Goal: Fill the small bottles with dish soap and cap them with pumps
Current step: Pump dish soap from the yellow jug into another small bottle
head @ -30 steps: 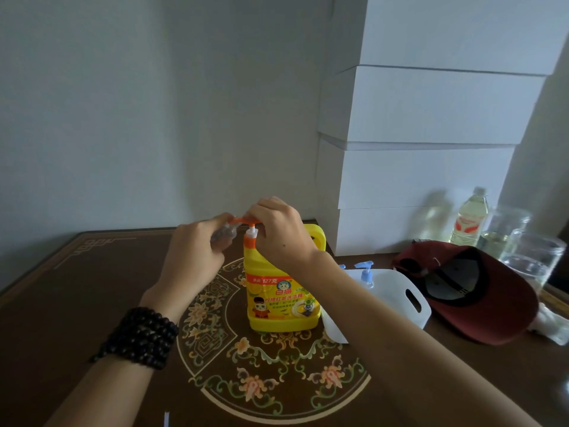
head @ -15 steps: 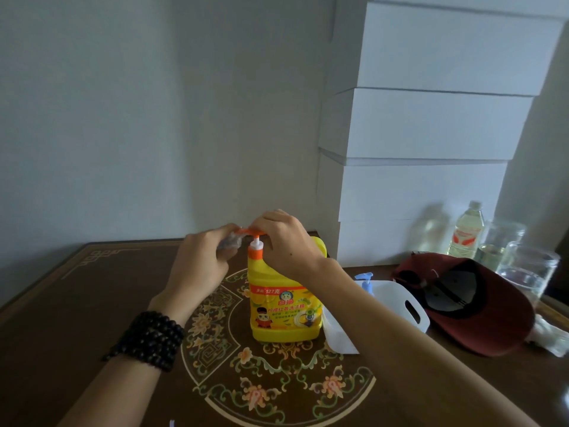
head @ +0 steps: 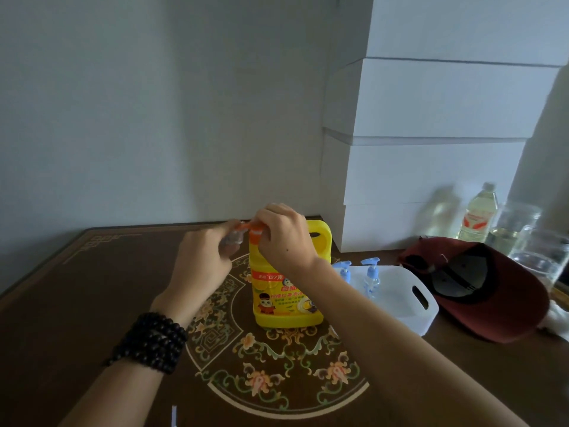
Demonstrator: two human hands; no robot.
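**Both hands at the soap jug's pump**

A yellow soap jug (head: 284,291) stands upright on the dark patterned table (head: 77,297), on its floral inlay. The right hand (head: 284,238) sits on top of the jug, fingers curled over the orange pump (head: 251,227). The left hand (head: 203,257) is just beside it, fingers curled round a small clear bottle (head: 233,238) held up at the pump's spout; the bottle is blurred and its fill cannot be told. A beaded bracelet (head: 151,342) wraps the left wrist.

Right of the jug a white tray (head: 409,306) holds two small bottles with blue pumps (head: 371,277). A red cap (head: 480,288) lies beside the tray. Behind it stand an oil bottle (head: 478,212) and glass jars (head: 535,251), next to stacked white boxes (head: 431,149).
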